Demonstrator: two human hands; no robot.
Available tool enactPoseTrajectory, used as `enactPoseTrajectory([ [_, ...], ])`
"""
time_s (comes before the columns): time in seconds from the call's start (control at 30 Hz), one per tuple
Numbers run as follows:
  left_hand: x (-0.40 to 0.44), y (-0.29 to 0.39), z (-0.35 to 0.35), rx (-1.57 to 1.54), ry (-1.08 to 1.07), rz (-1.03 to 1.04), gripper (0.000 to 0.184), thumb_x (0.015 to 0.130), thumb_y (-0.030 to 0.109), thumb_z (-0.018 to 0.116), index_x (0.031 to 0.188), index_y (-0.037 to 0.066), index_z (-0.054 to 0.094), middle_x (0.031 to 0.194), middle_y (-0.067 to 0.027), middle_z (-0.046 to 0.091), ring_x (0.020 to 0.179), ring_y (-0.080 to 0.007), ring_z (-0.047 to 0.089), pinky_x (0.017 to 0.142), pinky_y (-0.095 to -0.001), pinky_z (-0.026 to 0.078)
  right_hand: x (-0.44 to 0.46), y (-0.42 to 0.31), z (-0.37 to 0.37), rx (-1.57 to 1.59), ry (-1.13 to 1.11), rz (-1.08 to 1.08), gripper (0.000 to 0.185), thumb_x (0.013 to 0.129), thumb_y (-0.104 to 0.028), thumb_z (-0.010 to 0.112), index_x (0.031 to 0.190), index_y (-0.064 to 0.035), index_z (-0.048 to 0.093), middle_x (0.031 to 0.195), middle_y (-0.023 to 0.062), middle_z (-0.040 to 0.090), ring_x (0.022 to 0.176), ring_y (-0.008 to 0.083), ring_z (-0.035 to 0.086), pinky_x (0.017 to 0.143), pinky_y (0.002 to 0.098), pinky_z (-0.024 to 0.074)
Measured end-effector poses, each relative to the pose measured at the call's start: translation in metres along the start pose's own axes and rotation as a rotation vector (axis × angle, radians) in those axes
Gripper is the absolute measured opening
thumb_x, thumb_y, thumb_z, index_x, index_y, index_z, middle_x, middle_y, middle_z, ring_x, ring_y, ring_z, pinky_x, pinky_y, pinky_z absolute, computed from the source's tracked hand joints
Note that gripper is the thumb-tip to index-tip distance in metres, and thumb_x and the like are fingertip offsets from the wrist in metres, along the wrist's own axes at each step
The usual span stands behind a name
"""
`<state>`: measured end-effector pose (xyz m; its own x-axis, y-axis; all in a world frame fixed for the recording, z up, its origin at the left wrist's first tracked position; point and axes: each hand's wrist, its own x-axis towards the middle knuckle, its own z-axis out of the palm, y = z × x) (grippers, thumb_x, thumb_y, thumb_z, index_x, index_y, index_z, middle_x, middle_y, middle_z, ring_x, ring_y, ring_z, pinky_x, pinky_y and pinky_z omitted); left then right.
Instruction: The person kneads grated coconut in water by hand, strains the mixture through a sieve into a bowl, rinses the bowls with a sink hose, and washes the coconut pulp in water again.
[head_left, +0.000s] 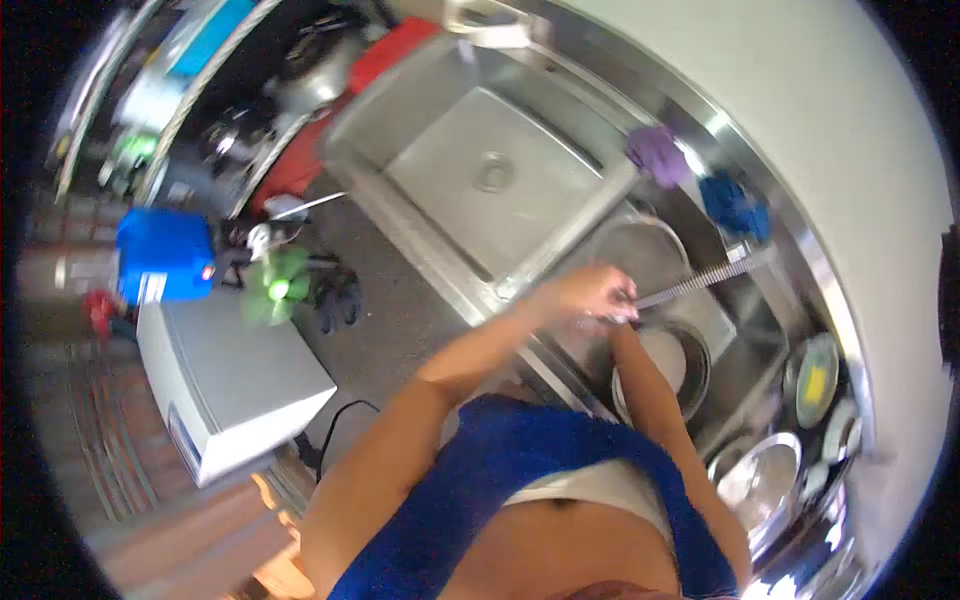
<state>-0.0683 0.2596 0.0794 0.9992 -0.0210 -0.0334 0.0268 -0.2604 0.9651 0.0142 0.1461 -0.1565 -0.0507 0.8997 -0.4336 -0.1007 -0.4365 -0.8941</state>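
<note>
My left hand (596, 291) and my right hand (622, 316) meet above the right basin (755, 350) of a metal double sink. Motion blurs them, and the left partly covers the right. A ribbed metal faucet hose (705, 284) runs from the back wall to the hands; whether either hand grips its end cannot be made out. Below the hands stands a round metal pot (708, 365) with something pale inside. Another round metal vessel (640, 250) sits in the basin, farther from me.
The left basin (450, 190) has a drain in its floor. On the back ledge lie a purple cloth (657, 155) and a blue cloth (735, 207). Metal bowls (762, 485) and a dish with a yellow-green sponge (816, 382) stand right. Leftward are a white box (235, 365) and blue jerrycan (165, 253).
</note>
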Motion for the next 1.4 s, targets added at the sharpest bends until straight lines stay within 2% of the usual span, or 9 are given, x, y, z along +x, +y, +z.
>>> enactPoseTrajectory([
  [0.13, -0.011, -0.002, -0.016, 0.031, 0.047, 0.034, 0.034, 0.08, 0.034, 0.068, 0.096, 0.004, 0.066, 0.082, -0.0084, 0.068, 0.071, -0.016, 0.062, 0.063, -0.0302, 0.048, -0.048, 0.031, -0.024, 0.296, -0.222, 0.066, 0.033, 0.078, -0.016, 0.066, 0.105, -0.0005, 0.054, 0.09, 0.0108, 0.061, 0.079, 0.0209, 0.061, 0.066, 0.0328, 0.0496],
  [0.3, -0.027, -0.08, 0.003, -0.347, 0.181, -0.066, 0.033, 0.085, 0.035, 0.062, 0.102, 0.007, 0.066, 0.093, -0.0053, 0.065, 0.078, -0.0148, 0.057, 0.069, -0.0304, 0.046, -0.122, -0.152, 0.048, 0.107, 0.3, 0.107, 0.052, 0.078, -0.013, 0.068, 0.123, 0.0018, 0.047, 0.095, 0.008, 0.059, 0.078, 0.0164, 0.061, 0.061, 0.0289, 0.0522],
  [0.37, -0.028, -0.149, 0.03, -0.37, 0.499, -0.573, 0.021, 0.087, 0.027, 0.058, 0.085, 0.008, 0.065, 0.068, -0.002, 0.059, 0.062, -0.0156, 0.054, 0.058, -0.0343, 0.047, -0.128, -0.171, 0.063, 0.134, 0.493, -0.144, 0.066, 0.077, -0.012, 0.069, 0.134, 0.0003, 0.036, 0.097, 0.0064, 0.058, 0.079, 0.0146, 0.059, 0.061, 0.0265, 0.0501],
  [0.43, -0.023, -0.241, 0.071, -0.32, 0.427, -0.153, 0.017, 0.086, 0.023, 0.056, 0.082, 0.009, 0.065, 0.071, -0.0046, 0.061, 0.062, -0.0177, 0.057, 0.057, -0.0373, 0.047, -0.127, -0.169, 0.058, 0.058, 0.435, -0.114, 0.064, 0.084, -0.018, 0.065, 0.136, -0.0003, 0.033, 0.109, 0.0119, 0.054, 0.093, 0.017, 0.056, 0.069, 0.0253, 0.0468],
  [0.5, -0.02, -0.231, 0.084, -0.573, 0.433, -0.254, 0.017, 0.086, 0.023, 0.055, 0.083, 0.009, 0.065, 0.072, -0.0049, 0.061, 0.062, -0.0179, 0.057, 0.057, -0.0375, 0.047, -0.113, -0.145, 0.046, 0.077, 0.603, -0.138, 0.062, 0.088, -0.027, 0.059, 0.138, -0.0012, 0.032, 0.099, 0.0044, 0.054, 0.085, 0.0138, 0.055, 0.068, 0.0263, 0.0458],
  [0.63, -0.026, -0.181, 0.083, -0.899, 0.502, -0.433, 0.018, 0.086, 0.024, 0.055, 0.083, 0.009, 0.065, 0.072, -0.0055, 0.062, 0.063, -0.0183, 0.057, 0.057, -0.0379, 0.047, -0.109, -0.157, 0.048, -0.021, 0.68, -0.286, 0.05, 0.092, -0.032, 0.053, 0.129, -0.001, 0.044, 0.114, 0.0108, 0.045, 0.097, 0.0174, 0.048, 0.078, 0.0326, 0.0429],
  [0.97, -0.047, -0.098, 0.069, -1.127, 0.688, -0.474, 0.017, 0.086, 0.023, 0.054, 0.086, 0.008, 0.064, 0.074, -0.0071, 0.063, 0.064, -0.0196, 0.06, 0.058, -0.0389, 0.048, -0.13, -0.212, 0.054, -0.422, 0.789, -0.229, 0.038, 0.09, -0.028, 0.051, 0.107, 0.0047, 0.062, 0.086, 0.015, 0.064, 0.079, 0.021, 0.059, 0.073, 0.0341, 0.0455],
  [1.1, 0.031, -0.255, 0.109, -1.468, 0.699, -0.551, 0.013, 0.085, 0.018, 0.056, 0.089, 0.008, 0.063, 0.082, -0.0086, 0.065, 0.07, -0.0213, 0.063, 0.064, -0.039, 0.053, -0.133, -0.226, 0.06, -0.519, 0.815, -0.244, 0.037, 0.089, -0.028, 0.051, 0.1, 0.0047, 0.065, 0.082, 0.016, 0.065, 0.079, 0.021, 0.06, 0.072, 0.0353, 0.0454],
  [1.4, -0.051, -0.136, 0.07, -0.518, 0.227, -0.073, 0.016, 0.085, 0.019, 0.054, 0.09, 0.006, 0.063, 0.087, -0.0103, 0.065, 0.075, -0.0242, 0.064, 0.067, -0.0421, 0.054, -0.135, -0.231, 0.067, -0.359, 0.763, -0.362, 0.037, 0.09, -0.027, 0.055, 0.095, 0.01, 0.062, 0.082, 0.016, 0.065, 0.077, 0.0197, 0.059, 0.065, 0.0363, 0.0463],
])
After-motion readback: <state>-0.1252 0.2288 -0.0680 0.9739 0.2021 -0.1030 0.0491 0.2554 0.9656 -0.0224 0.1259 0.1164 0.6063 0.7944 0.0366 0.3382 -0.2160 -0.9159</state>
